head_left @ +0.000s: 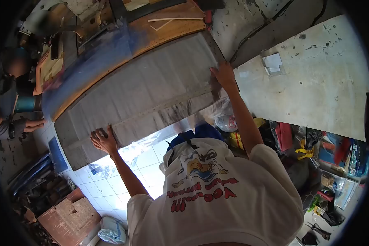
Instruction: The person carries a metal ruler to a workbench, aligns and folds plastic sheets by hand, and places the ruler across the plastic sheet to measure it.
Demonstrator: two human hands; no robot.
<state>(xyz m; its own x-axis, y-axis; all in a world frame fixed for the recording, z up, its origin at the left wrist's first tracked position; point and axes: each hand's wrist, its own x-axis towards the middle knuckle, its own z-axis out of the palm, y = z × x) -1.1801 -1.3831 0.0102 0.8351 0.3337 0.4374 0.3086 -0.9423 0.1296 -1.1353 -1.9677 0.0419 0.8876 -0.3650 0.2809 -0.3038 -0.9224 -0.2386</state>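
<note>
A long grey sheet (pixel 151 78) with a lengthwise seam or fold line lies in front of me across a work surface. My left hand (pixel 104 141) rests on its near left part, fingers spread over the material. At the right end, my right hand (pixel 224 76) has its fingers bent around the sheet's edge. The sheet's near strip looks worn and stained. What lies under the sheet is hidden.
Beyond it is a wooden panel with blue staining (pixel 110 53) and thin wood strips (pixel 176 19). A pale board (pixel 303 78) stands right. Bags and tools (pixel 336 164) lie below it. Another person (pixel 12 94) is at far left. A reddish-brown wooden box (pixel 69 215) sits lower left.
</note>
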